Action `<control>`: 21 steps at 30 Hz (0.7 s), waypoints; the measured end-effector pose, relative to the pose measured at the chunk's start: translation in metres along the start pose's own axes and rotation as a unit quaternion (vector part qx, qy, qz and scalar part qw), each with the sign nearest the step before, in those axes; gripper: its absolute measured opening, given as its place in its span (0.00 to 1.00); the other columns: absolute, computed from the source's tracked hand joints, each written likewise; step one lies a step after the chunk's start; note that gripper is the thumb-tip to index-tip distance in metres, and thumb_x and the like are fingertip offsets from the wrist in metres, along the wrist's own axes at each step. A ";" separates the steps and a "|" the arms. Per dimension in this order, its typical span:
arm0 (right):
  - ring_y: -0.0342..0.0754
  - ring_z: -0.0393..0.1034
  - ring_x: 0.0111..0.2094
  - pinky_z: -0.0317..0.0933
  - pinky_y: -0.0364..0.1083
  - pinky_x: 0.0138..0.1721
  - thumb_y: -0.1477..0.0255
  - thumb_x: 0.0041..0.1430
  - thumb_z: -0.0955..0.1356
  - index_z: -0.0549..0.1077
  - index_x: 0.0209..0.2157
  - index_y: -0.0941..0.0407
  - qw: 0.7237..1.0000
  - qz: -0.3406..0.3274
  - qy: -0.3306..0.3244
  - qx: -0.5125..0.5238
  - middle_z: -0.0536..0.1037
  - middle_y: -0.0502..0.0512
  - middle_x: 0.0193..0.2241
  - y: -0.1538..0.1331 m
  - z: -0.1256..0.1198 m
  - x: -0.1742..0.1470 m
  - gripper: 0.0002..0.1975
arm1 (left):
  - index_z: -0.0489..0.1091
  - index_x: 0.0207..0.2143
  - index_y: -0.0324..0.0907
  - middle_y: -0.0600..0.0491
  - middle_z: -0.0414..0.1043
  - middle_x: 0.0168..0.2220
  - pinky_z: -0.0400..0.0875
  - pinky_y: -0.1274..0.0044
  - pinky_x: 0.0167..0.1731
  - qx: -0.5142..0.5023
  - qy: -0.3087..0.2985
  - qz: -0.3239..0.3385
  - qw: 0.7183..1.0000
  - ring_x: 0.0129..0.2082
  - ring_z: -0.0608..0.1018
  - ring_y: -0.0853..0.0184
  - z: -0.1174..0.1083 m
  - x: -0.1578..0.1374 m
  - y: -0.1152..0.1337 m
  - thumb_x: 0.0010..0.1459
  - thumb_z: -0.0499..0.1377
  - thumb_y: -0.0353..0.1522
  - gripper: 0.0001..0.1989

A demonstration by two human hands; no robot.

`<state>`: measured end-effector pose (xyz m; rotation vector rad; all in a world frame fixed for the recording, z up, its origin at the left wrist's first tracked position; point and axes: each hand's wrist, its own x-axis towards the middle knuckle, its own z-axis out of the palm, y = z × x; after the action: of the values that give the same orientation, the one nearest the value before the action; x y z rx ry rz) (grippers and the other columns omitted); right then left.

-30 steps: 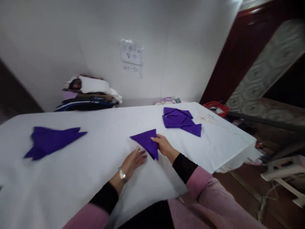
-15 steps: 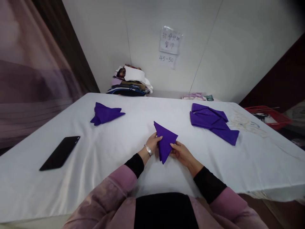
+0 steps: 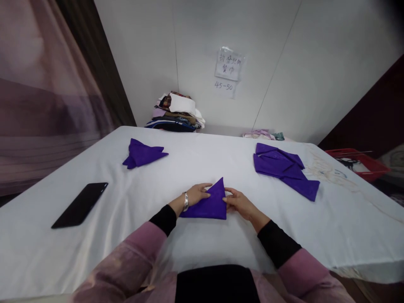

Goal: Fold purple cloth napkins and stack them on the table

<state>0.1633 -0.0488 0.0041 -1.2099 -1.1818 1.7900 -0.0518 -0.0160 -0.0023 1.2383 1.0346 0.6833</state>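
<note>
A purple cloth napkin [image 3: 214, 205], folded into a triangle, is in front of me with its point away from me and its long edge near me. My left hand [image 3: 195, 195], with a silver bracelet at the wrist, grips the slanting left side, thumb on top; it covers part of that side. At the right edge, my right hand [image 3: 238, 203] pinches the cloth between thumb and fingers. Farther off to the left lies another folded purple napkin [image 3: 142, 155], gathered and pointed. A third purple napkin [image 3: 279, 165], folded in overlapping bands, rests to the right.
A white cloth covers the table [image 3: 202, 158]. On the left is a black tablet-like slab [image 3: 80, 205]. Stacked clothes [image 3: 176, 111] stand by the wall behind the table, under a paper sign [image 3: 227, 65]. A red basket [image 3: 362, 162] is beyond the right edge.
The triangular napkin has been turned and lowered, its long edge now toward me. My left hand has shifted a little left and down; my right hand stays at the right edge.
</note>
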 end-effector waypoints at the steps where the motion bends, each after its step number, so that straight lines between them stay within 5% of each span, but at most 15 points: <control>1: 0.45 0.71 0.23 0.65 0.45 0.27 0.67 0.44 0.72 0.62 0.53 0.56 1.000 0.012 -0.011 -0.022 0.75 0.48 0.23 0.006 0.002 0.001 0.33 | 0.66 0.52 0.41 0.51 0.77 0.31 0.71 0.71 0.32 0.055 0.007 -0.001 0.998 0.28 0.78 0.63 -0.005 0.001 -0.002 0.42 0.62 0.30 0.30; 5: 0.45 0.69 0.20 0.64 0.45 0.23 0.69 0.48 0.69 0.58 0.57 0.59 0.986 0.007 0.027 -0.165 0.76 0.50 0.23 0.023 -0.002 0.008 0.34 | 0.72 0.45 0.42 0.47 0.76 0.40 0.68 0.69 0.42 0.196 0.020 0.018 0.980 0.42 0.76 0.58 -0.013 0.002 -0.007 0.42 0.60 0.28 0.23; 9: 0.49 0.71 0.37 0.66 0.49 0.38 0.74 0.50 0.65 0.70 0.47 0.56 0.930 -0.142 0.129 -0.315 0.76 0.56 0.37 0.017 -0.019 0.024 0.20 | 0.70 0.46 0.46 0.50 0.74 0.45 0.65 0.68 0.46 0.355 0.017 0.061 0.933 0.45 0.74 0.58 -0.005 -0.003 -0.005 0.49 0.56 0.30 0.20; 13: 0.49 0.61 0.53 0.57 0.51 0.52 0.79 0.48 0.63 0.69 0.49 0.52 0.890 -0.243 0.065 -0.381 0.69 0.54 0.52 -0.001 -0.028 0.046 0.24 | 0.66 0.51 0.43 0.46 0.70 0.47 0.66 0.69 0.45 0.493 0.043 0.067 0.867 0.45 0.73 0.58 0.002 -0.009 -0.003 0.54 0.52 0.33 0.20; 21: 0.48 0.67 0.42 0.60 0.50 0.48 0.82 0.45 0.63 0.69 0.50 0.54 0.847 -0.244 -0.040 -0.471 0.75 0.53 0.39 -0.009 -0.029 0.078 0.28 | 0.64 0.51 0.41 0.46 0.68 0.49 0.63 0.65 0.47 0.598 0.157 0.157 0.770 0.48 0.68 0.58 0.015 -0.062 -0.013 0.57 0.52 0.30 0.19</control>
<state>0.1632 0.0314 -0.0182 -1.1400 -2.3112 0.8455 -0.0645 -0.0795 0.0007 2.5130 1.6575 0.4420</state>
